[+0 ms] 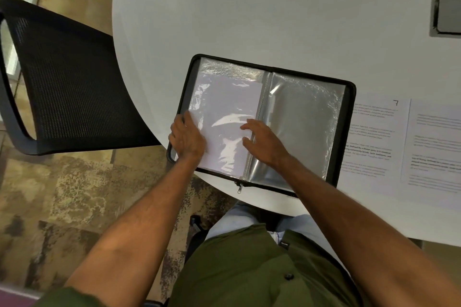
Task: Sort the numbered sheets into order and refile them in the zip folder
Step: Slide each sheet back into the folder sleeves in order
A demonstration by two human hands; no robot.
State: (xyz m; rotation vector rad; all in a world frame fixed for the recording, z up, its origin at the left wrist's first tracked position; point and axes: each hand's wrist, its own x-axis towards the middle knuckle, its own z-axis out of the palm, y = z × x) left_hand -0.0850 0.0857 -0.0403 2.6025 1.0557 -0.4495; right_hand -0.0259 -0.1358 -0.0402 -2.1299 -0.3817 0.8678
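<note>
Your left hand [186, 137] rests on the outer edge of the zip folder's [348, 129] left page, fingers curled over that edge; whether it grips it, you cannot tell. Your right hand [263, 143] lies across the folder's spine, fingers loosely spread and touching the plastic sleeve [224, 119], which holds a white sheet. The folder lies open on the white table [249, 7], at its near edge. Just right of the folder lie two printed sheets: the sheet marked 7 [374, 137] touching it, another sheet [435, 147] beyond. A black mesh chair [69, 82] stands left of the folder.
</note>
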